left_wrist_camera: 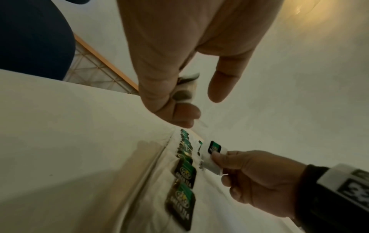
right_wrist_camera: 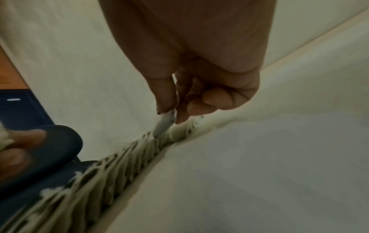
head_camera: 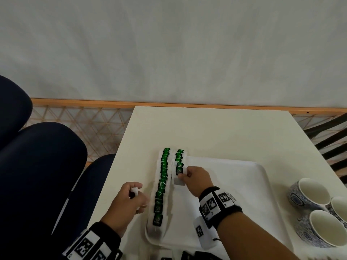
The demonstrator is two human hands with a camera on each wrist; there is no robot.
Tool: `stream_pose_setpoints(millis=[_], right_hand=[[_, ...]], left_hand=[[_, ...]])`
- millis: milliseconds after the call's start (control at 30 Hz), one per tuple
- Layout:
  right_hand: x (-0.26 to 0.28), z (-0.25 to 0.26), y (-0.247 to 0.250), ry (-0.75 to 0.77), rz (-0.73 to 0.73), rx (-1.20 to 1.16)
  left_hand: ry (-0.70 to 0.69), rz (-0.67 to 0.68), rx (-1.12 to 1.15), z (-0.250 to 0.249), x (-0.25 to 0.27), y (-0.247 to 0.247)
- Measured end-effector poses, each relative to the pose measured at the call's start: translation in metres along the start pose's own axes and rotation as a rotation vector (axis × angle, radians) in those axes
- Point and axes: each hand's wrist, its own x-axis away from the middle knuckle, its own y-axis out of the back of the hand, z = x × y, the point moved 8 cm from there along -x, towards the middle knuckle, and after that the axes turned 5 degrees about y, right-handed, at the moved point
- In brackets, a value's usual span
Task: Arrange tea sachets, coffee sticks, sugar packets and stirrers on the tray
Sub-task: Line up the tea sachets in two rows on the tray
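Note:
A white tray [head_camera: 249,177] lies on the table. Along its left side run two rows of white tea sachets with green labels: a long left row [head_camera: 161,188] and a shorter right row [head_camera: 179,158]. My right hand [head_camera: 189,175] pinches one tea sachet [head_camera: 179,174] at the near end of the short row; the same sachet [left_wrist_camera: 211,156] shows in the left wrist view, and its edge [right_wrist_camera: 163,126] in the right wrist view. My left hand [head_camera: 134,196] hovers left of the long row, fingers curled round more sachets [left_wrist_camera: 184,89].
Three blue-patterned cups [head_camera: 308,194] stand at the tray's right side. Dark chair cushions [head_camera: 37,166] sit left of the table [head_camera: 206,128]. Black items [head_camera: 195,256] lie at the table's near edge. The tray's middle is bare.

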Motion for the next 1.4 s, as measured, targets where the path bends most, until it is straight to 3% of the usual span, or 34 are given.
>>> stream_pose_setpoints(millis=[167,433,833,1000,1067,1133,1233,1300,1400], right_hand=[[-0.012,-0.009,-0.012,-0.073,0.025,0.011],[-0.008,-0.016,-0.015,-0.203,-0.076,-0.171],[-0.009,-0.014,-0.02,-0.14,-0.017,-0.11],[0.0,0.001,-0.008,-0.044,-0.106,-0.18],[0.01,0.022,-0.008,0.113,-0.04,-0.294],[0.027,0.047,-0.019,0.259,0.176,-0.407],[0.052,0.065,-0.036,0.359,0.453,-0.407],[0.059,0.066,-0.038,0.378,0.474,-0.337],[0.057,0.056,-0.034,0.364,0.38,-0.196]], left_hand=[[0.042,0.027,0.046,0.004,-0.003,-0.002],[0.047,0.068,0.122,0.003,0.0,-0.007],[-0.045,0.044,0.045,-0.001,0.0,-0.003],[-0.122,0.034,0.022,-0.012,0.005,0.0],[-0.17,0.048,-0.044,-0.018,0.008,-0.002],[-0.232,0.071,-0.161,-0.026,0.013,-0.008],[-0.341,0.068,-0.315,-0.039,0.02,-0.017],[-0.394,0.028,-0.402,-0.044,0.023,-0.019],[-0.411,-0.033,-0.421,-0.045,0.024,-0.016]])
